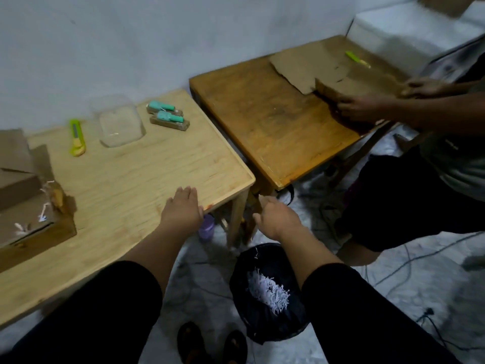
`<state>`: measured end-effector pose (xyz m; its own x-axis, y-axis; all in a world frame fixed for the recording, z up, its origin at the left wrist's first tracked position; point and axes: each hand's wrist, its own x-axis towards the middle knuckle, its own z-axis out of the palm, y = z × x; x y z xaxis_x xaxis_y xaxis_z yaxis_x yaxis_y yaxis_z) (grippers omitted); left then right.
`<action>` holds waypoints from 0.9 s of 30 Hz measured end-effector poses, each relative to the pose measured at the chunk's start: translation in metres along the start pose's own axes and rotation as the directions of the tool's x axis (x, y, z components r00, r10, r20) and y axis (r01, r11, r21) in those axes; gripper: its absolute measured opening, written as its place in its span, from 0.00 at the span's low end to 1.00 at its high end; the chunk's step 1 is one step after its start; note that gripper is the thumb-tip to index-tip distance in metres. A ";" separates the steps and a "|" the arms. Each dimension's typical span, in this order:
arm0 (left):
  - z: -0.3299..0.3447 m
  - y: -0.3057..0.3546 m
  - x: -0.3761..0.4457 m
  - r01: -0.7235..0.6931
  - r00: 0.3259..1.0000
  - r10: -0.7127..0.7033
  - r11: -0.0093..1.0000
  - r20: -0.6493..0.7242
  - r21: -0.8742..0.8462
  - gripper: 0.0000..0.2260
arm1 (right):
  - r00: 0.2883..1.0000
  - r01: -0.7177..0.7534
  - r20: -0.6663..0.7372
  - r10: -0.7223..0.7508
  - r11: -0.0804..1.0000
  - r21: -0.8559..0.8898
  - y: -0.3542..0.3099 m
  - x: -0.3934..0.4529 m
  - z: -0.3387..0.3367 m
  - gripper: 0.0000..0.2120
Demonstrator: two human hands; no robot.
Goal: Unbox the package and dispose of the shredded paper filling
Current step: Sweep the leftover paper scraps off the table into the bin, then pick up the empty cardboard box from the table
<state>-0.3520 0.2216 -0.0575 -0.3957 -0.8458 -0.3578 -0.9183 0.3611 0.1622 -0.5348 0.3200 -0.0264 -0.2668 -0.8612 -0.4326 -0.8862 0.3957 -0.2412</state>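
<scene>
Nearest, a black-lined bin (267, 292) on the floor holds a tangle of white shredded paper (267, 287). Above it the right hand (278, 219) hangs open and empty; the left hand (182, 208) lies flat, fingers extended, on the pale wooden table (136, 179). The opened brown cardboard box (29, 206), a few strips clinging, sits at the table's left. Farther back lie a yellow-green utility knife (77, 137) and a clear plastic lid (119, 127).

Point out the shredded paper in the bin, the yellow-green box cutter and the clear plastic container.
Shredded paper (267, 290), head view, middle of the white heap.
Box cutter (77, 137), head view, mid-handle.
Clear plastic container (119, 127), head view, centre of its top.
</scene>
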 end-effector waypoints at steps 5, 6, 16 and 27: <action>-0.053 -0.004 -0.017 0.032 0.999 -0.031 0.998 -0.015 0.045 0.25 | 0.993 0.117 -0.012 -0.119 0.985 -0.127 -0.054 0.003 -0.065 0.24; -0.068 -0.005 -0.021 0.051 0.998 -0.050 0.998 -0.023 0.045 0.25 | 0.990 0.133 -0.022 -0.137 0.982 -0.138 -0.065 0.002 -0.077 0.24; -0.201 -0.094 -0.076 0.239 0.924 -0.224 0.971 -0.309 0.012 0.24 | 0.916 0.325 -0.168 -0.364 0.920 -0.218 -0.197 -0.015 -0.157 0.27; -0.221 -0.227 -0.139 0.448 0.816 -0.467 0.883 -0.341 -0.136 0.25 | 0.847 0.508 -0.048 -0.529 0.834 -0.214 -0.333 -0.015 -0.132 0.29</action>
<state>-0.0869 0.1699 0.1586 0.1082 -0.9926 -0.0545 -0.9876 -0.1136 0.1082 -0.2854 0.1585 0.1749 0.2244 -0.9543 -0.1974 -0.9559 -0.1761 -0.2352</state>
